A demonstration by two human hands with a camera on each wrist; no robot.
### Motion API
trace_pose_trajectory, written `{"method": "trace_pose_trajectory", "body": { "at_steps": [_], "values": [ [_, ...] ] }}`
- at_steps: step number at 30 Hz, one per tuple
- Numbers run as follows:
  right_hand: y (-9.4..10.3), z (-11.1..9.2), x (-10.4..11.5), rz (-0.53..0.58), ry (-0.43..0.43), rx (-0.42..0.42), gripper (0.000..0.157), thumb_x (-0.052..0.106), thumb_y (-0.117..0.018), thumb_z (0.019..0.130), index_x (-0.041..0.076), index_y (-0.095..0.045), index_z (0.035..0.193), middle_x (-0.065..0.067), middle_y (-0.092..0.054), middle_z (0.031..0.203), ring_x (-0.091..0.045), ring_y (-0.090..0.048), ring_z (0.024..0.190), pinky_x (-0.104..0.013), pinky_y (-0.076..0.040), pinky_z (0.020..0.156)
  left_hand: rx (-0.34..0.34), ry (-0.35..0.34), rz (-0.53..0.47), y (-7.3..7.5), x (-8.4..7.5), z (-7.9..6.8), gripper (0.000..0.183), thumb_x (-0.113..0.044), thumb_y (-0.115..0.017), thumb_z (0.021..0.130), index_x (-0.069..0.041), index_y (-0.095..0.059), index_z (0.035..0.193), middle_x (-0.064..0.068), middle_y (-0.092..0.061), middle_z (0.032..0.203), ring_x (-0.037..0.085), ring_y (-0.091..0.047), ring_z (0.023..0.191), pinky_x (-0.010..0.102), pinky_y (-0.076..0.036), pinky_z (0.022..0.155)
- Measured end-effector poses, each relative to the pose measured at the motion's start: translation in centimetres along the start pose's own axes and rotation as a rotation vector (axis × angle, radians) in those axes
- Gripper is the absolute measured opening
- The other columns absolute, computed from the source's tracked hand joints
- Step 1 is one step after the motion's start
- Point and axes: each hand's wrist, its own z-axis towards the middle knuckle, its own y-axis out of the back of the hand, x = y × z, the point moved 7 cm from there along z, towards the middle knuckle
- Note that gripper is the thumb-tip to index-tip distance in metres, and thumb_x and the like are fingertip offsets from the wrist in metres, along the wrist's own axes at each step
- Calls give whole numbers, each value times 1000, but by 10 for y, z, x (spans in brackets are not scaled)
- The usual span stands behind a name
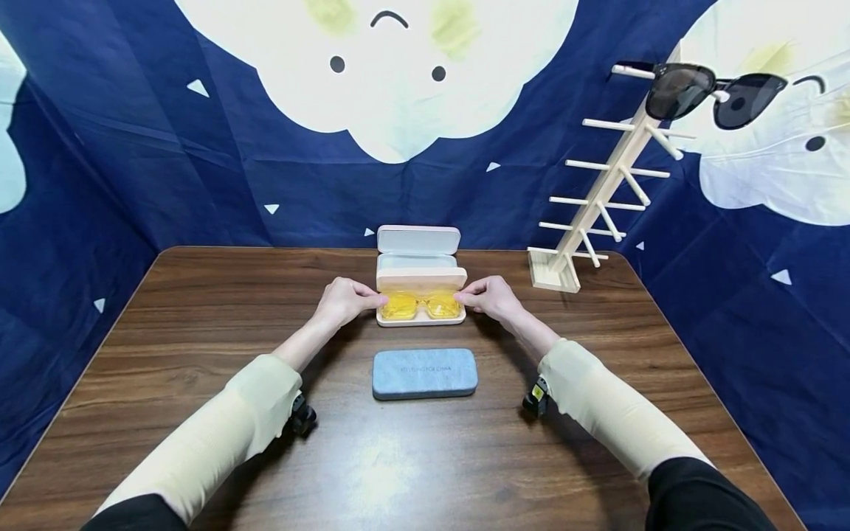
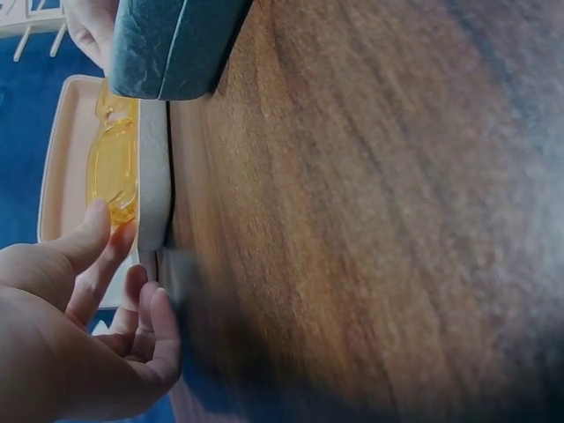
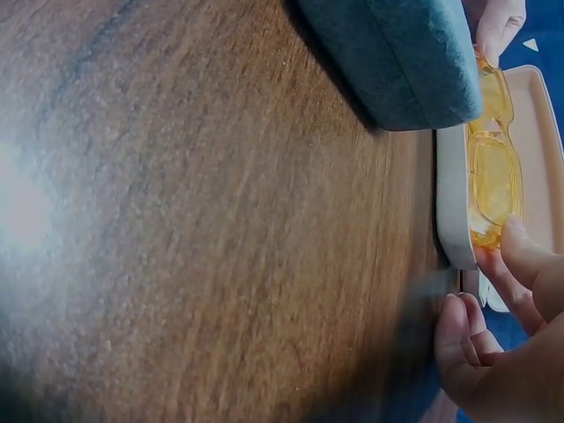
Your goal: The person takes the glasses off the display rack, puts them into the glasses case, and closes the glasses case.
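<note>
The table (image 1: 219,310) bears a blue case (image 1: 425,375), a pink case (image 1: 421,279) nearer the far edge, and a stand (image 1: 589,212) near the far right corner.

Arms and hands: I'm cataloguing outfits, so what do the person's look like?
Left hand and right hand are bare. Cream sleeves show below black sleeves higher up. A small black device sits at each wrist; the right one has a yellow mark.

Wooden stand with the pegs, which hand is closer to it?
Right. The right hand pinches one end of the yellow glasses, just left of the wooden stand; the left hand pinches the other end, farther left.
</note>
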Motion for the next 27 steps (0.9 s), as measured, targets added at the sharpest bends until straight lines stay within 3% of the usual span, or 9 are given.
{"method": "trace_pose_trajectory", "body": {
  "at_steps": [10, 21, 27],
  "values": [
    [-1, 2, -2, 26, 12, -14, 19, 16, -82, 88, -1, -79, 96, 16, -63, 68, -3, -50, 63, -17, -45, 62, -19, 5, -11, -1, 1, 1, 31, -42, -81, 86, -13, -84, 99, 13, -76, 122, 33, -66, 121, 44, -51, 105],
    [1, 2, 0, -65, 17, -89, 16, 19, -85, 85, 5, -81, 91, 15, -66, 71, -6, -51, 67, -16, -44, 60, -13, -10, 7, 0, 1, 1, 32, -43, -81, 87, -13, -84, 99, 14, -75, 122, 34, -66, 121, 45, -51, 105],
    [2, 2, -1, -54, 15, -129, 19, 19, -88, 82, 3, -81, 90, 10, -68, 73, -5, -52, 63, -15, -45, 58, -36, -36, 34, 0, 0, 2, 32, -43, -82, 86, -13, -84, 98, 13, -76, 120, 35, -67, 120, 45, -53, 103]
  ]
}}
